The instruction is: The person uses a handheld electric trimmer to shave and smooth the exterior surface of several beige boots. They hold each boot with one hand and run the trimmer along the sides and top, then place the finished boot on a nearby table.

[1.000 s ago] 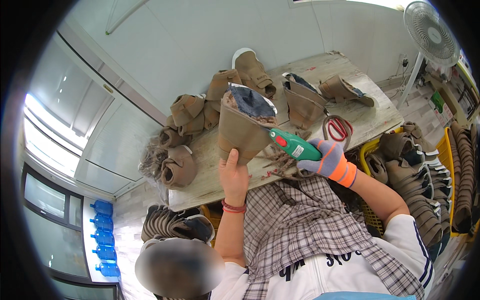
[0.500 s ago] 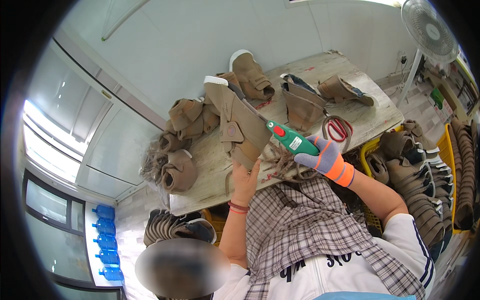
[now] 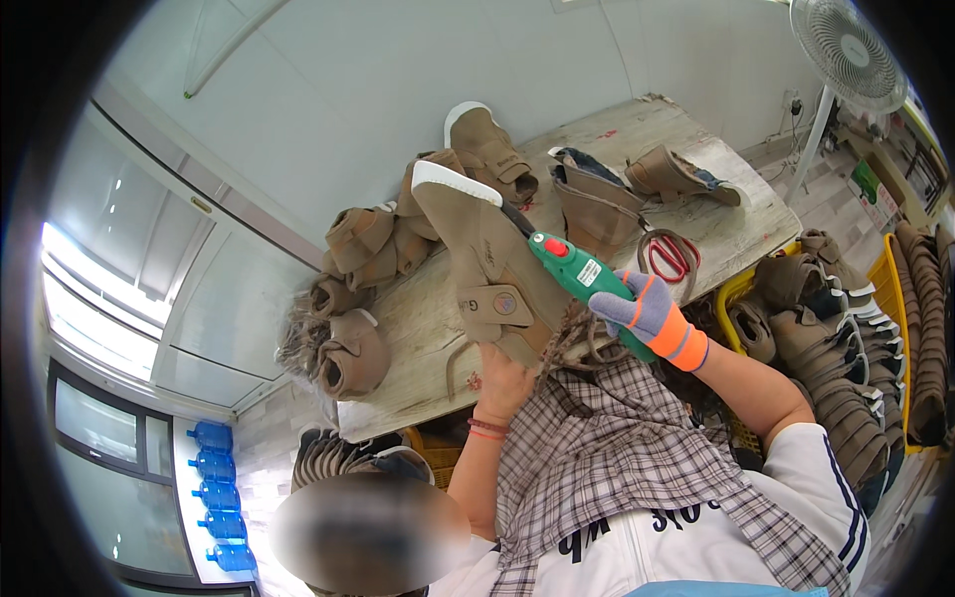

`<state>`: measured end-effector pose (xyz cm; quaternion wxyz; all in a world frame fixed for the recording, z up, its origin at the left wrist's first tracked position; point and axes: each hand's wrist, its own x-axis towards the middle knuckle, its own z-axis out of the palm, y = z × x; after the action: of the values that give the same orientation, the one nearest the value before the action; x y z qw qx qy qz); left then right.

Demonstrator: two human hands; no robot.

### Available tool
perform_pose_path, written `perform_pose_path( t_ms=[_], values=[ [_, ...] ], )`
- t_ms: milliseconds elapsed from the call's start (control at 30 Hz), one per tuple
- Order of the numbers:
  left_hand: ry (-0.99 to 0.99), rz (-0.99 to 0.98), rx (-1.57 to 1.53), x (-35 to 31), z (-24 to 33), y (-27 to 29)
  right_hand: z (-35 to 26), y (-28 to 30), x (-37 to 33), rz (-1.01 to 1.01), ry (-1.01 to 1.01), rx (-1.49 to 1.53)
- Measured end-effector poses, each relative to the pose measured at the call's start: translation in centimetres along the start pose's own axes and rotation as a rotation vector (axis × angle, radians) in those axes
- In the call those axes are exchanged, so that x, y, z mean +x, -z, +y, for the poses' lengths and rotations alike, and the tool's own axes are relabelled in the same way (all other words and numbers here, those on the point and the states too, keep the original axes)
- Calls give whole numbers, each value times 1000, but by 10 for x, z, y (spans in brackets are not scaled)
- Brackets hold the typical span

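Observation:
My bare left hand (image 3: 505, 386) grips the lower end of a brown boot upper (image 3: 460, 229) with a white band along its top end. A strap with a round badge crosses its lower part, facing me. My right hand (image 3: 652, 316), in a grey and orange glove, is wrapped round a green handheld power tool (image 3: 577, 265) with a red switch. The tool's narrow dark tip meets the upper's right edge, just below the white band. The fingers of my left hand are partly hidden by the upper.
On the worn wooden table (image 3: 418, 383) lie more brown uppers (image 3: 595, 204), red-handled scissors (image 3: 665, 261) and brown strips (image 3: 582, 333). Yellow baskets (image 3: 728, 323) packed with uppers stand at right. A fan (image 3: 854, 50) stands far right; blue water jugs (image 3: 214, 468) line the left.
The upper has turned so its strap and badge face me more, and its white band shows wider. My left hand has come slightly nearer and right. The tool tip has moved up-left along the upper's edge.

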<state>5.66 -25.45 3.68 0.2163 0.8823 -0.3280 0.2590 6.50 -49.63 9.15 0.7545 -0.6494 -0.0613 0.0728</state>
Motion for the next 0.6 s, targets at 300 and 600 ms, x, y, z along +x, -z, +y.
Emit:
perform_pose_path(
  t_ms=[300,600],
  values=[
    [-22,-63,-104,-16,1,-22,-10,9,14,13,35,32],
    [193,161,-98,99,-105,23,16,52,20,185,85,-30]
  ],
)
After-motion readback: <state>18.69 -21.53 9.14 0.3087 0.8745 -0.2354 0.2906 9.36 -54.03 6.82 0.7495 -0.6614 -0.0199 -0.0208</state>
